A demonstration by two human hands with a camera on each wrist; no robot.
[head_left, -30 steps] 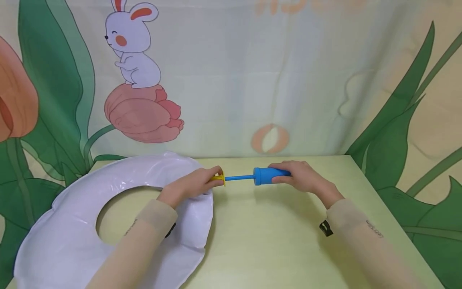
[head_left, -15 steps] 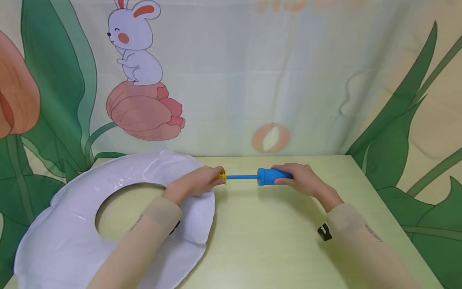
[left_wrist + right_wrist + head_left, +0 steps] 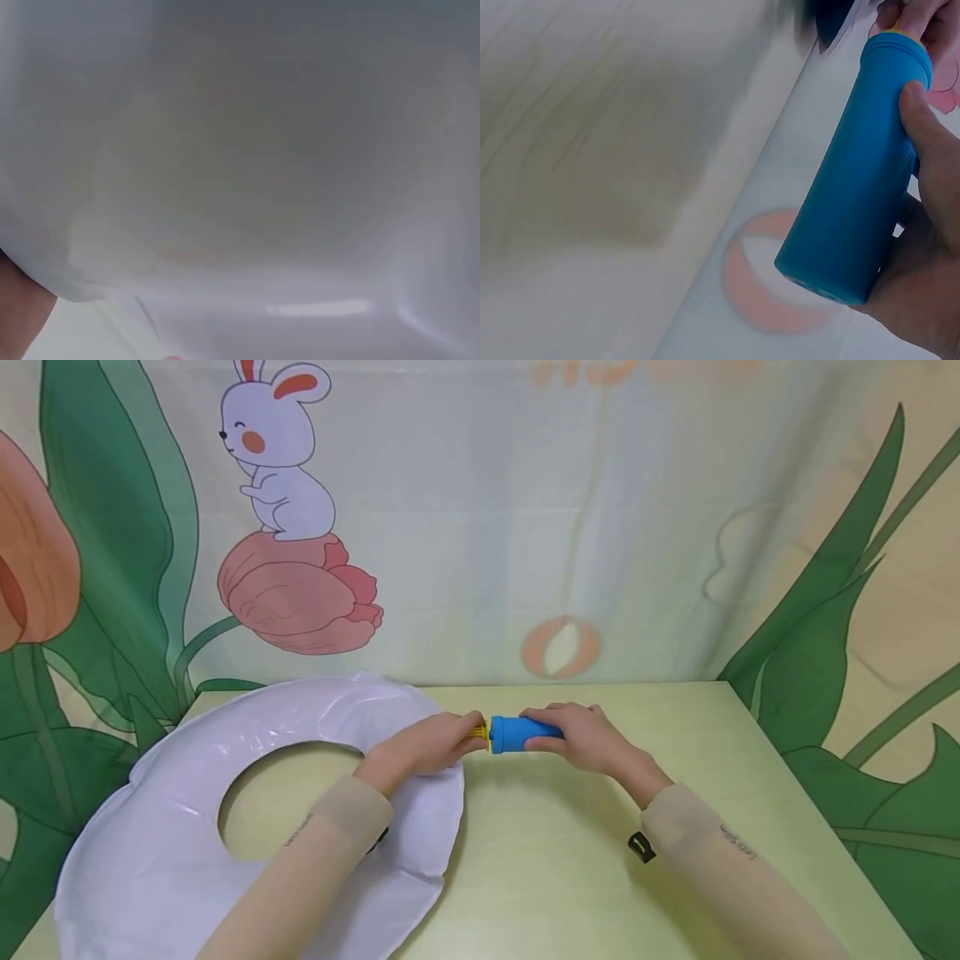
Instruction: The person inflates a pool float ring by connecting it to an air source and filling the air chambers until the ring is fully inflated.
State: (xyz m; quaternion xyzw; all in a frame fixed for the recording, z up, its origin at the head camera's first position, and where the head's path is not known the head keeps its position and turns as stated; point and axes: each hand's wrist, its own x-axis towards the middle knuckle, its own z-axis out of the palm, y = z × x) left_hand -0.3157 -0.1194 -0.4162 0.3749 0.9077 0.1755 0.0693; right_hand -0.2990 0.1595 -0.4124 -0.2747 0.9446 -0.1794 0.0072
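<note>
A blue hand pump [image 3: 512, 735] lies level between both hands, above the table, its barrel pushed up near its yellow end piece [image 3: 478, 732]. My right hand [image 3: 581, 735] grips the blue barrel, thumb along its side in the right wrist view. With my left hand [image 3: 431, 743] I pinch the yellow end piece, over the right edge of a white inflatable ring [image 3: 165, 827]. The ring looks soft and wrinkled, partly filled. Its glossy film [image 3: 247, 187] fills the left wrist view. Whether the yellow end sits in a valve is hidden by my fingers.
The ring covers the left part of the pale yellow-green table [image 3: 525, 877]. Behind the table hangs a printed cloth [image 3: 465, 527] with a rabbit and tulips. A small black clip [image 3: 642, 847] shows beside the right sleeve.
My right hand has moved left, pushing the barrel along its rod, so the long blue rod seen earlier is almost hidden. The left hand and ring have shifted slightly right.
</note>
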